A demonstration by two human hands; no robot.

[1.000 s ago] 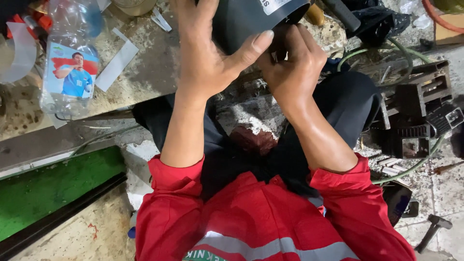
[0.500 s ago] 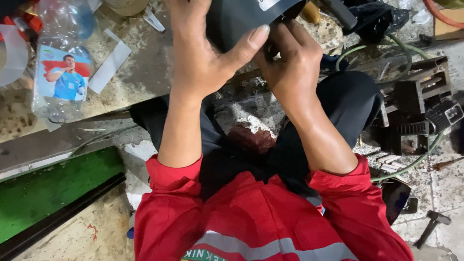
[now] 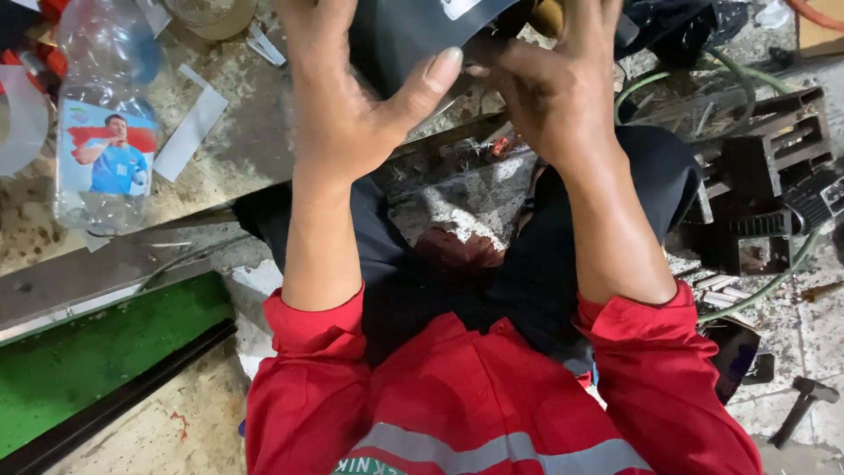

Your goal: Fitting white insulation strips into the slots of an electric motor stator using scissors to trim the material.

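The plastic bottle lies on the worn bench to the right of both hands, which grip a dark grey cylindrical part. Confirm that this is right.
Not right: the plastic bottle lies to the left of the hands, not the right. The head view shows it on the worn bench, beside the left hand. The rest holds: left hand and right hand both grip the dark grey cylindrical part.

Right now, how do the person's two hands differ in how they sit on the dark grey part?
The left hand spreads wide over the dark grey part, thumb stretched across its face; the right hand is bunched at the part's lower edge, fingers curled in. The left hand shows its back fully; the right hand is turned more sideways. Both touch the part and are bare.
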